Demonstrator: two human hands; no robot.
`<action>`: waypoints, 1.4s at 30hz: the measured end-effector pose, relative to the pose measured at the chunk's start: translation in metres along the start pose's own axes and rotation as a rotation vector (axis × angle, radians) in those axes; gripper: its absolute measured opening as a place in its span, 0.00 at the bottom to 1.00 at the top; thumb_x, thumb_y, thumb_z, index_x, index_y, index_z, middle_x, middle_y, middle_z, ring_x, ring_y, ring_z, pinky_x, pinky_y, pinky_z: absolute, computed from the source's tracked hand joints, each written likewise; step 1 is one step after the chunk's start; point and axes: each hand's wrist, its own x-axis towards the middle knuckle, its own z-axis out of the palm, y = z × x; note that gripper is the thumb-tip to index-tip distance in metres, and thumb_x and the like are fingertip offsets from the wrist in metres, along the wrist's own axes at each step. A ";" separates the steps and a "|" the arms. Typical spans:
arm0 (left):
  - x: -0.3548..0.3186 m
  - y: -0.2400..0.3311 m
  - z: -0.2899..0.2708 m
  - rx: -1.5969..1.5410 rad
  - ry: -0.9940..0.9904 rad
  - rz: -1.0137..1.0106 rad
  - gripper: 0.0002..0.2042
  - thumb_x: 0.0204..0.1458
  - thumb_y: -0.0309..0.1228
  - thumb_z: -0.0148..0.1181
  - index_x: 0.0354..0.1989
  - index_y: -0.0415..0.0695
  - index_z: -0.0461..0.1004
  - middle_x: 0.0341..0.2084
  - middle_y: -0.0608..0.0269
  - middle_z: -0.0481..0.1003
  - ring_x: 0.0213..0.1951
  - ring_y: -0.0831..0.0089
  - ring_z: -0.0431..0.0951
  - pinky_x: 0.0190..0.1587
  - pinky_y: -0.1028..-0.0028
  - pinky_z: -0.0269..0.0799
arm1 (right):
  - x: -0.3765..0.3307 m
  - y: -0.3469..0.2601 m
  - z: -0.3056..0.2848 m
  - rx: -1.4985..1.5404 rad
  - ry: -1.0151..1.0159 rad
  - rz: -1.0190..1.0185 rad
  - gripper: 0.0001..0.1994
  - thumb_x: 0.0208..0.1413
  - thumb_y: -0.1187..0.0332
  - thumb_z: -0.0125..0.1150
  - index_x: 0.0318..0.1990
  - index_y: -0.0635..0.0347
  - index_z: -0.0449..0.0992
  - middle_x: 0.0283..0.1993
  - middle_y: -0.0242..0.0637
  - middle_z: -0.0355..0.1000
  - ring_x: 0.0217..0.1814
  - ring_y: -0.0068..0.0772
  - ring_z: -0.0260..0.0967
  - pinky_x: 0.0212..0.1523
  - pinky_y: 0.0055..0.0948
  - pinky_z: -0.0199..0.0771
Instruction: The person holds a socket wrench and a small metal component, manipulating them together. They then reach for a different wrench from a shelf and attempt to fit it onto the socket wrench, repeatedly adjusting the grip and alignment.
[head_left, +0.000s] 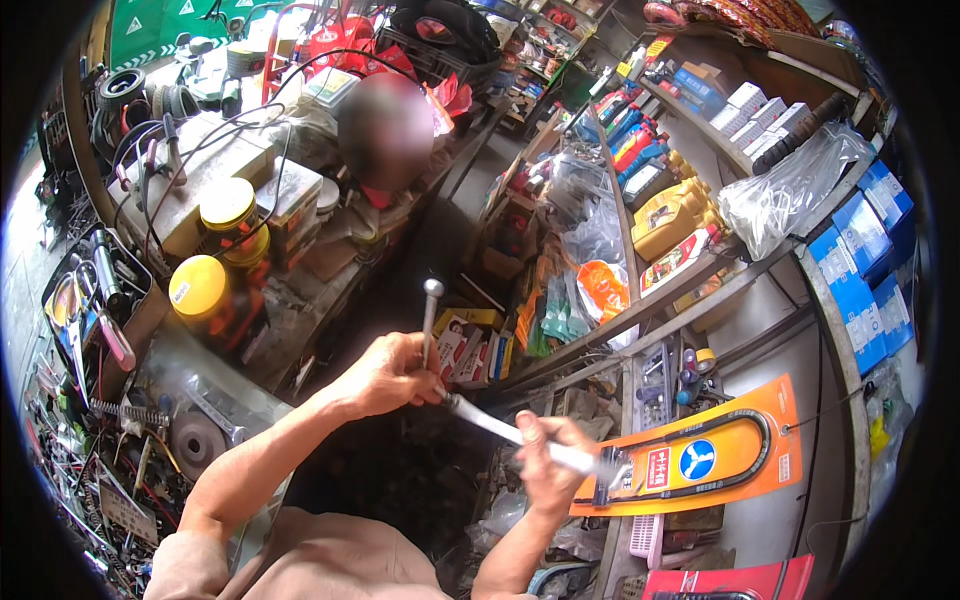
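Note:
My left hand (385, 375) is closed around a silver metal bar tool (485, 418) near its joint. A thinner rod with a round, knob-like end (433, 288) stands up from that hand. Whether rod and bar are one piece, my fingers hide. The thicker bar slants down to the right into my right hand (548, 462), which grips it with the thumb raised. Its far end is smeared by motion, in front of an orange card (745, 448) carrying a black U-shaped lock or cable.
At left, yellow-lidded jars (198, 287) stand on a cluttered bench beside a tool bin (100, 305). Shelves at right hold yellow oil jugs (672, 215), a clear plastic bag (790, 200) and blue boxes (860, 240). A red card (735, 580) lies at lower right.

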 end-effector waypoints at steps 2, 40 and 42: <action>-0.002 -0.004 0.000 -0.092 -0.182 -0.076 0.03 0.52 0.23 0.56 0.32 0.38 0.68 0.30 0.59 0.77 0.34 0.71 0.81 0.36 0.76 0.77 | 0.022 -0.010 -0.014 0.106 -0.055 0.189 0.19 0.47 0.59 0.72 0.19 0.63 0.71 0.11 0.28 0.64 0.08 0.14 0.54 0.09 0.16 0.50; 0.006 -0.028 -0.005 -0.335 -0.317 -0.194 0.05 0.54 0.26 0.60 0.33 0.39 0.70 0.30 0.52 0.78 0.34 0.68 0.82 0.38 0.74 0.80 | 0.064 0.047 -0.002 0.856 -0.351 0.469 0.13 0.58 0.65 0.60 0.24 0.63 0.74 0.10 0.29 0.63 0.06 0.15 0.52 0.06 0.16 0.49; 0.008 -0.027 -0.006 -0.428 -0.281 -0.132 0.06 0.54 0.26 0.60 0.34 0.39 0.70 0.31 0.52 0.78 0.35 0.66 0.82 0.39 0.73 0.80 | 0.057 0.079 0.004 0.999 -0.253 0.599 0.16 0.61 0.59 0.55 0.28 0.63 0.74 0.08 0.26 0.58 0.05 0.16 0.48 0.08 0.19 0.49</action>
